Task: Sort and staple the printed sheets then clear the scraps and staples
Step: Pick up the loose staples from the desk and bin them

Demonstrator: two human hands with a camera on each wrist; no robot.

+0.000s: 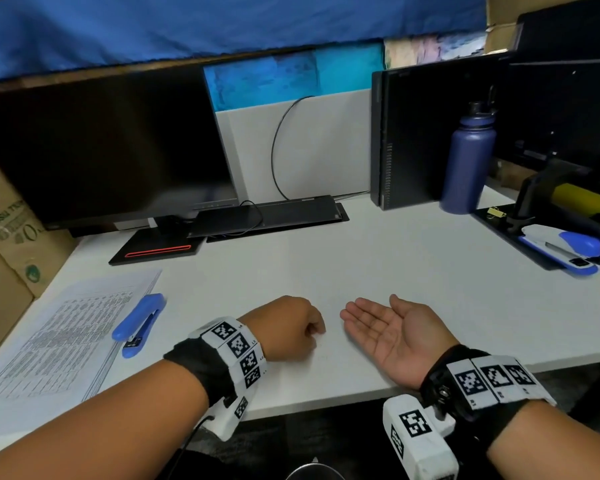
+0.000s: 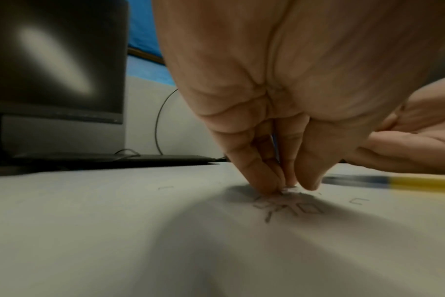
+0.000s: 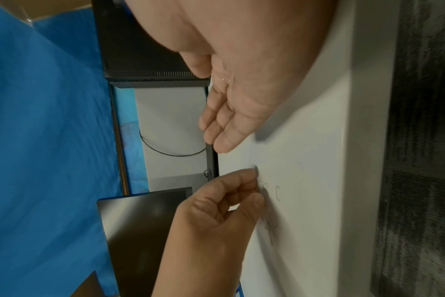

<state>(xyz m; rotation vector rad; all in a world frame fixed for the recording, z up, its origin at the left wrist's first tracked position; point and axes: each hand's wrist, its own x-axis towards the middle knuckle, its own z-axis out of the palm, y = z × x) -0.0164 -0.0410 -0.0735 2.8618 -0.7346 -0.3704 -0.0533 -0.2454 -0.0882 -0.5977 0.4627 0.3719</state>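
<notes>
My left hand is on the white desk with its fingertips bunched, pinching into a small heap of loose staples. Single staples lie apart from the heap on the desk. Just right of it my right hand lies palm up, fingers straight, with nothing in it. In the right wrist view its fingers hover above the left hand and one staple. The printed sheets lie at the left, with a blue stapler on their right edge.
A dark monitor and a dock stand at the back, a computer tower and blue bottle at the back right. A black tray at the right holds a white-and-blue stapler. A cardboard box borders the left.
</notes>
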